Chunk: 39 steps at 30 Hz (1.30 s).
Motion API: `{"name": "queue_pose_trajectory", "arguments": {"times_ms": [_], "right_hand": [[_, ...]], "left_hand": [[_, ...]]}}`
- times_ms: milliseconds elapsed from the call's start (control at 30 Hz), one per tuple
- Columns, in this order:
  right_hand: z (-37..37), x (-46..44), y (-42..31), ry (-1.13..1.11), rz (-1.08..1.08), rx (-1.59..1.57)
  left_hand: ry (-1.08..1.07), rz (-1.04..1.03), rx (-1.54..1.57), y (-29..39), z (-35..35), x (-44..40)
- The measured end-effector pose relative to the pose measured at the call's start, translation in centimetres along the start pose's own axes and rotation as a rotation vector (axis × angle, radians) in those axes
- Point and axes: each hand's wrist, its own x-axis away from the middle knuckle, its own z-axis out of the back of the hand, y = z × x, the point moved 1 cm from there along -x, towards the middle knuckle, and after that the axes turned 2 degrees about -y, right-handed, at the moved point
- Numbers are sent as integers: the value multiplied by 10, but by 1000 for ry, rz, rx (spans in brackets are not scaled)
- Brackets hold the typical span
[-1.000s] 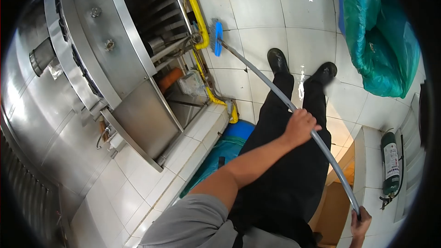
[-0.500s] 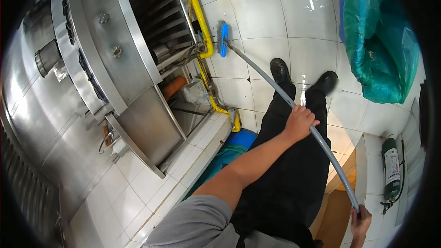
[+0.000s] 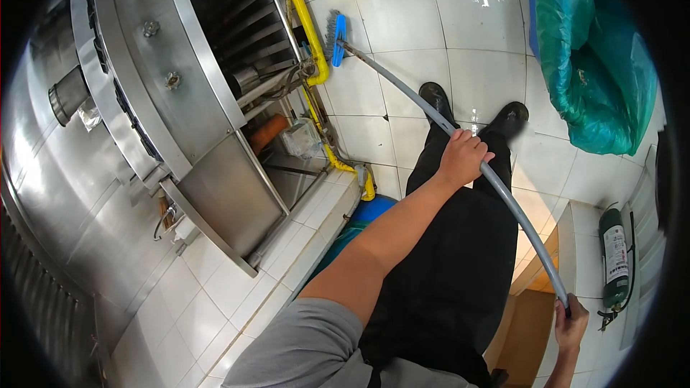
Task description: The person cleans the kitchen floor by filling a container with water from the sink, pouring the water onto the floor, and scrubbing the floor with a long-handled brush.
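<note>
A long-handled floor brush with a grey handle (image 3: 410, 91) slants across the view. Its blue head (image 3: 339, 41) with grey bristles rests against the floor tiles beside a yellow pipe (image 3: 315, 57). My left hand (image 3: 463, 161) is closed round the middle of the handle, above my dark trousers. Near the handle's upper end, at lower right, my right hand (image 3: 570, 322) is wrapped round it. Two black shoes (image 3: 437, 103) stand on the tiles just right of the handle's lower part.
A stainless steel cooking range (image 3: 215, 179) fills the left side, above a tiled ledge (image 3: 316, 215). A bin with a green plastic liner (image 3: 586, 115) stands at upper right. A green fire extinguisher (image 3: 614, 262) is by the right wall. The white tiled floor (image 3: 402, 14) has shiny patches.
The brush head has shifted slightly left and up, closer to the yellow pipe. Both hands have moved with the handle, the left one a little up and left.
</note>
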Motion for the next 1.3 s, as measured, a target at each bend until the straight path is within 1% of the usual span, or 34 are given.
{"name": "queue_pose_trajectory", "arguments": {"times_ms": [67, 100, 133, 200, 300, 433, 533, 633, 700, 733, 800, 833, 867, 900, 967, 1000, 1167, 1233, 1300], "right_hand": [[18, 13, 15, -21, -13, -10], [30, 25, 24, -48, -30, -18], [41, 39, 33, -54, -34, -17], [60, 68, 51, -58, -147, -60], [79, 94, 68, -34, -118, -23], [77, 71, 48, -40, -84, -48], [61, 48, 40, -46, -58, 2], [49, 42, 39, -50, -91, -42], [47, 39, 38, -71, -32, -51], [44, 35, 37, -70, -38, -46], [32, 20, 33, -75, -44, -32], [25, 11, 27, -90, -72, 34], [23, 6, 21, -92, -70, 37], [19, -1, 15, -84, -105, 29], [17, -8, 7, -94, -134, 16], [19, -9, 3, -76, -114, -18], [31, 12, 20, -62, -47, -46], [34, 18, 20, -43, -46, -51], [31, 15, 15, -42, -38, -7]], "left_hand": [[-45, 10, 39, 20, 6, -1], [-5, 4, 72, 36, 5, 0], [-9, 8, 76, 55, 2, 5], [6, -6, 144, 88, -3, 6], [53, -1, 190, 115, -9, 4], [87, 9, 163, 96, -11, -3], [29, 58, 115, 73, -2, -4], [83, 19, 73, 66, 0, -1], [54, 25, 93, 60, -4, 0], [33, 30, 112, 56, -8, -1], [56, 14, 80, 38, -15, -5], [48, 7, 46, 25, -20, -7], [36, 3, 10, 15, -24, -7], [51, -22, -1, 9, -23, -13], [21, 8, -23, -1, -10, -20], [-6, 23, -37, -2, -5, -24], [84, -38, -22, 25, 18, -25], [105, -22, 23, 34, 14, -21], [110, -2, 41, 24, 2, -16]]}}
